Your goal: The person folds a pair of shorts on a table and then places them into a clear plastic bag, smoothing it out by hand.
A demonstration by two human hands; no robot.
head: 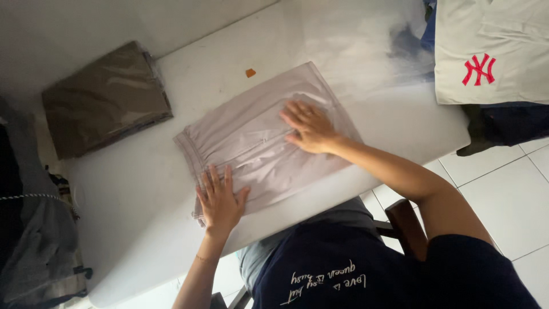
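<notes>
White and smooth, the table fills most of the head view, with pale floor tiles showing past its edge at about 4 o'clock. A folded light grey garment lies flat near the middle of the table, its long axis running from roughly 8 o'clock to 2 o'clock; the gathered waistband end points toward 8 o'clock, near the left hand.

That left hand rests palm down on the garment's corner at 7 o'clock, fingers spread and released, pressing flat and gripping nothing. At about 1 o'clock from it, the right hand lies on the upper half of the cloth, also flat, fingers splayed and loose.

Well apart from the garment, at 10 o'clock, a folded brown piece in a clear plastic bag sits on the table corner. A small orange scrap lies just beyond the garment's far edge at 12 o'clock. At 2 o'clock, a cream fabric item with a red emblem rests on what may be darker clothes, though glare blurs that area.
</notes>
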